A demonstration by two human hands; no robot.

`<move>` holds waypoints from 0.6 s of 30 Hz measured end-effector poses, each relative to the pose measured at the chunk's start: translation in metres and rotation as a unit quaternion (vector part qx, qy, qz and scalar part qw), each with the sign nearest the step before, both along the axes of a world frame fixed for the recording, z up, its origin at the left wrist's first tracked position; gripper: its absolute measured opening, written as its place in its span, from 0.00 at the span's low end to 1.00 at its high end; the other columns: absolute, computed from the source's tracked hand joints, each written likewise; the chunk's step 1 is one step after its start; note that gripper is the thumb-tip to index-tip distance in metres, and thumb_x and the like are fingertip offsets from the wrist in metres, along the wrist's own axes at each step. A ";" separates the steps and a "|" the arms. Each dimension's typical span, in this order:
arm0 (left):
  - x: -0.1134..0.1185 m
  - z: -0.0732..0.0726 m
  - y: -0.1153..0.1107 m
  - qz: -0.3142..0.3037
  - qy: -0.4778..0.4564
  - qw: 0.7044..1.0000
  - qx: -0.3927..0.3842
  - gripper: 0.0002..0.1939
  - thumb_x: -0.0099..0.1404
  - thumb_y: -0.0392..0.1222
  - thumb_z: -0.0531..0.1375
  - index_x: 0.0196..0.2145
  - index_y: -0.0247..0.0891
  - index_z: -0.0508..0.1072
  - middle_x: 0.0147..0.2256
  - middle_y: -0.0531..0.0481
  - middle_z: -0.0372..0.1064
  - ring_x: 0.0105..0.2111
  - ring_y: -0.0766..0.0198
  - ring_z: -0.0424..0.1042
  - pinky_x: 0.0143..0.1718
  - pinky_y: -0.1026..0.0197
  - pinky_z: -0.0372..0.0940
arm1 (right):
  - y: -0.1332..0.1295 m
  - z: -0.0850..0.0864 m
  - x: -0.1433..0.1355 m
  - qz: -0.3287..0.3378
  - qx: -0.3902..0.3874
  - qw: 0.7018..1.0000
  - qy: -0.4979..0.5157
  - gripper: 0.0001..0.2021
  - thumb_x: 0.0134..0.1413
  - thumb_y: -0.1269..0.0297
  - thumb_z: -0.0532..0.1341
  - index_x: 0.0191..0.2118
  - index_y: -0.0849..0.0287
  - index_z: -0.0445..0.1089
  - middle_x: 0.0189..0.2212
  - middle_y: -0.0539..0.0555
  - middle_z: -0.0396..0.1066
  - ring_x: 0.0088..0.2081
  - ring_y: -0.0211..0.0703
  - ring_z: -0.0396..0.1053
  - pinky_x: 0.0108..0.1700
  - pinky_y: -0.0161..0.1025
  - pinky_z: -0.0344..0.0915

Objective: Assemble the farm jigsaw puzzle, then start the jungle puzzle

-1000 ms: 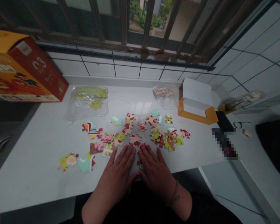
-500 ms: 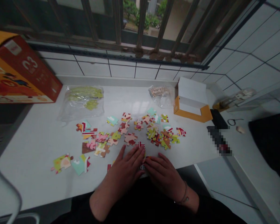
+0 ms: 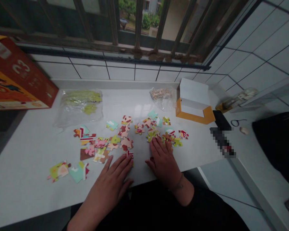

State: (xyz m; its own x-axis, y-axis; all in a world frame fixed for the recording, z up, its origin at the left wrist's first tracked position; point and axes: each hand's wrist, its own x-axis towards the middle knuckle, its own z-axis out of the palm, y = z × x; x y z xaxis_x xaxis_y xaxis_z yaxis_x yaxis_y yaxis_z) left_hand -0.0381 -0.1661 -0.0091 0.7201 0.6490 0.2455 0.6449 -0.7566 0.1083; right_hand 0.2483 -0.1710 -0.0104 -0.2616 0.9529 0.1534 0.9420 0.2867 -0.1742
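Colourful jigsaw pieces lie spread over the white counter [image 3: 36, 141]. My left hand [image 3: 114, 178] rests flat near the front edge, fingers stretched over a red and white puzzle piece [image 3: 129, 154] that is partly covered. Just above its fingertips lies a pink and brown puzzle piece [image 3: 126, 143]. My right hand [image 3: 164, 160] reaches to the right-hand group, its fingertips on or just over the pieces there, thumb held apart. A green puzzle piece [image 3: 153, 132] shows beyond those fingers. To the left are a pink pig piece [image 3: 90, 150] and a teal puzzle piece [image 3: 77, 173].
A clear bag of green pieces [image 3: 82, 102] lies at the back left, beside a large orange and red box [image 3: 26, 77]. Toward the back right are a small plastic bag [image 3: 163, 98] and an open yellow-edged box [image 3: 195, 112]. A barred window [image 3: 135, 32] stands behind.
My right hand has moved away from my left, up and right onto the group of pieces. My left hand has shifted left with the red and white piece. The view has turned slightly.
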 end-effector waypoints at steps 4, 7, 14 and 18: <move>-0.013 -0.001 -0.002 0.045 -0.013 0.999 0.011 0.26 0.83 0.53 0.55 0.69 0.34 0.71 0.69 0.35 0.73 0.68 0.42 0.72 0.78 0.33 0.51 | -0.002 0.004 -0.019 0.076 -0.042 0.996 0.009 0.37 0.77 0.46 0.59 0.78 0.67 0.60 0.79 0.67 0.56 0.80 0.59 0.53 0.81 0.63 0.48; -0.011 -0.001 -0.001 0.070 -0.024 0.997 0.005 0.25 0.83 0.52 0.55 0.66 0.33 0.73 0.66 0.32 0.75 0.65 0.39 0.75 0.75 0.30 0.57 | -0.004 0.006 -0.020 0.105 -0.043 0.993 0.017 0.37 0.77 0.45 0.59 0.79 0.64 0.59 0.79 0.65 0.56 0.81 0.58 0.52 0.81 0.62 0.47; 0.029 -0.007 0.016 0.076 -0.024 0.997 -0.015 0.30 0.81 0.47 0.57 0.74 0.33 0.65 0.76 0.31 0.60 0.75 0.37 0.62 0.73 0.30 0.61 | 0.009 0.001 -0.009 -0.022 -0.027 0.999 0.006 0.39 0.77 0.46 0.59 0.80 0.69 0.55 0.79 0.70 0.54 0.81 0.65 0.50 0.79 0.70 0.46; 0.042 -0.011 0.028 0.057 0.004 0.998 -0.026 0.33 0.79 0.49 0.59 0.76 0.34 0.63 0.77 0.34 0.59 0.76 0.36 0.60 0.74 0.28 0.58 | 0.004 0.000 -0.008 0.064 -0.033 0.997 0.015 0.35 0.78 0.50 0.58 0.80 0.63 0.57 0.80 0.63 0.55 0.81 0.57 0.50 0.81 0.62 0.45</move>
